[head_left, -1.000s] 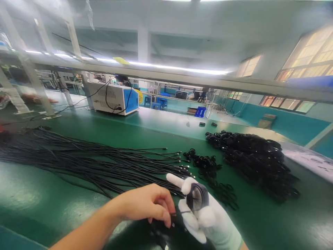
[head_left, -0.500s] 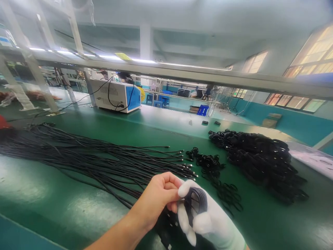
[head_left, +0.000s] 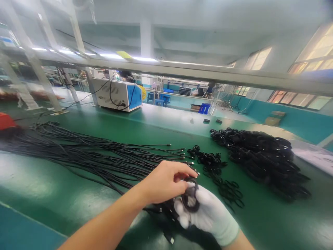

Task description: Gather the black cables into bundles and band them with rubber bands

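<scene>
A small black coiled cable (head_left: 191, 205) is held above the bench between my two hands. My right hand (head_left: 208, 211), in a white glove, has its fingers curled round the coil from the right and below. My bare left hand (head_left: 169, 182) reaches over from the left, its thumb and fingers closed on the top of the coil; the exact contact is partly hidden. Behind and left of my hands lie long black cables (head_left: 104, 156) with metal plugs at their right ends. More cable ends (head_left: 169, 238) lie under my hands.
Small black loops (head_left: 210, 161) lie right of the plugs, and a large heap of coiled black cables (head_left: 262, 156) is farther right. A white and blue machine (head_left: 117, 94) stands at the back of the green bench (head_left: 85, 205). A shelf rail (head_left: 182, 69) runs above it.
My left hand has shifted up and over the coil, its fingers now reaching across the top. The coil has turned, and my right hand has tilted with it.
</scene>
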A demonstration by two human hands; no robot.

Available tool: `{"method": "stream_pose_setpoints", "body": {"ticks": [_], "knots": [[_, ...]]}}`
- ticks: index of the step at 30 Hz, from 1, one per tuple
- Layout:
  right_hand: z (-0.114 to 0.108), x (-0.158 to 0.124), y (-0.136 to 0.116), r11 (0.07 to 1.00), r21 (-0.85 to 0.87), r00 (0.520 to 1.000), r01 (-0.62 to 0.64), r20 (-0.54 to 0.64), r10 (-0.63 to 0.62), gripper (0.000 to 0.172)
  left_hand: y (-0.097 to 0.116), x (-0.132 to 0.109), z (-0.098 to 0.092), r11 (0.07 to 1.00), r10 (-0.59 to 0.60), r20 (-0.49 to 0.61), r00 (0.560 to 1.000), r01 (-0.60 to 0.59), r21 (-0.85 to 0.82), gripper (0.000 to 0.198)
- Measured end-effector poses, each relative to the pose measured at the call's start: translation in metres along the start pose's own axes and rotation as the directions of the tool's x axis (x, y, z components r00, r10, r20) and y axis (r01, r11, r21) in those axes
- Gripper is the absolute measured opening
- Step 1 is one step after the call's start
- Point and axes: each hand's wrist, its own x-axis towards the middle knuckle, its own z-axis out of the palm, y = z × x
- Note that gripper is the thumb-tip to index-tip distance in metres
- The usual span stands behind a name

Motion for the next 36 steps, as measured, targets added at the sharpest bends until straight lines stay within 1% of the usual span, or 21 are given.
{"method": "stream_pose_setpoints", "body": {"ticks": [2,4,6,7,8,10,12,13,15,17,18,21,22,24,26,28,30,32,33,34,36], "knots": [[0.003,0.005,-0.002,0.992,-0.103,0.983,0.077,-0.157,-0.093,0.047,-0.009,0.009,0.002,0.985,-0.151,-0.043,0.988,0.147,-0.084,0.03],[0.008,0.009,-0.005,0.952,-0.294,0.943,0.084,-0.284,-0.171,0.058,-0.018,0.015,0.005,0.95,-0.278,-0.05,0.959,0.267,-0.163,0.032],[0.012,0.012,-0.007,0.905,-0.425,0.911,0.026,-0.363,-0.197,0.068,-0.024,0.014,0.007,0.927,-0.332,-0.056,0.942,0.315,-0.205,0.036],[0.014,0.013,-0.008,0.902,-0.432,0.907,0.003,-0.379,-0.185,0.069,-0.026,0.011,0.008,0.937,-0.316,-0.093,0.944,0.295,-0.187,0.035],[0.014,0.012,-0.009,0.911,-0.411,0.914,-0.005,-0.371,-0.162,0.066,-0.027,0.007,0.008,0.958,-0.271,-0.144,0.952,0.251,-0.139,0.033],[0.014,0.011,-0.009,0.938,-0.347,0.951,0.006,-0.288,-0.113,0.058,-0.029,-0.002,0.01,0.992,-0.116,-0.232,0.966,0.123,0.015,0.033],[0.014,0.009,-0.007,0.948,-0.318,0.975,0.012,-0.206,-0.082,0.049,-0.031,-0.009,0.013,0.985,0.058,-0.235,0.97,-0.017,0.173,0.039],[0.013,0.008,-0.006,0.947,-0.321,0.98,0.015,-0.184,-0.078,0.045,-0.033,-0.011,0.015,0.973,0.112,-0.214,0.97,-0.063,0.223,0.041],[0.013,0.007,-0.003,0.948,-0.318,0.983,0.02,-0.167,-0.077,0.041,-0.037,-0.013,0.021,0.948,0.167,-0.201,0.965,-0.101,0.302,0.041],[0.014,0.008,0.0,0.961,-0.277,0.983,0.024,-0.17,-0.074,0.046,-0.042,-0.014,0.028,0.936,0.165,-0.239,0.957,-0.076,0.342,0.039],[0.014,0.008,0.001,0.968,-0.248,0.983,0.024,-0.17,-0.068,0.05,-0.043,-0.013,0.031,0.944,0.146,-0.277,0.95,-0.05,0.327,0.038],[0.016,0.01,0.003,0.982,-0.187,0.983,0.038,-0.168,-0.07,0.057,-0.045,-0.011,0.038,0.986,0.038,-0.413,0.91,0.032,0.161,0.036],[0.016,0.011,0.004,0.983,-0.181,0.984,0.045,-0.16,-0.075,0.057,-0.043,-0.01,0.039,0.992,0.002,-0.444,0.896,0.055,0.115,0.035],[0.015,0.011,0.005,0.985,-0.16,0.986,0.064,-0.144,-0.088,0.051,-0.039,-0.007,0.035,0.989,-0.039,-0.459,0.887,0.1,0.109,0.035],[0.013,0.009,0.005,0.993,-0.094,0.99,0.074,-0.115,-0.085,0.038,-0.034,-0.004,0.025,0.981,-0.074,-0.392,0.917,0.138,0.138,0.03],[0.01,0.007,0.003,0.999,0.019,0.994,0.047,-0.1,-0.045,0.032,-0.032,-0.003,0.01,0.988,-0.12,-0.239,0.964,0.14,0.07,0.024],[0.009,0.004,0.001,0.99,0.137,0.996,-0.023,-0.08,0.034,0.038,-0.035,-0.005,-0.005,0.985,-0.13,-0.044,0.991,0.124,-0.116,0.033],[0.009,0.004,0.0,0.974,0.208,0.994,-0.092,-0.04,0.102,0.046,-0.041,-0.007,-0.014,0.948,-0.079,0.109,0.991,0.108,-0.299,0.043],[0.009,0.005,0.001,0.968,0.219,0.991,-0.125,-0.012,0.131,0.049,-0.044,-0.008,-0.016,0.925,-0.049,0.15,0.987,0.101,-0.366,0.045],[0.01,0.006,0.001,0.966,0.215,0.989,-0.143,0.006,0.145,0.051,-0.047,-0.009,-0.017,0.907,-0.028,0.165,0.986,0.095,-0.411,0.045],[0.01,0.009,0.003,0.977,0.165,0.99,-0.138,-0.019,0.143,0.055,-0.052,-0.01,-0.014,0.9,-0.037,0.138,0.99,0.093,-0.426,0.041]]}}
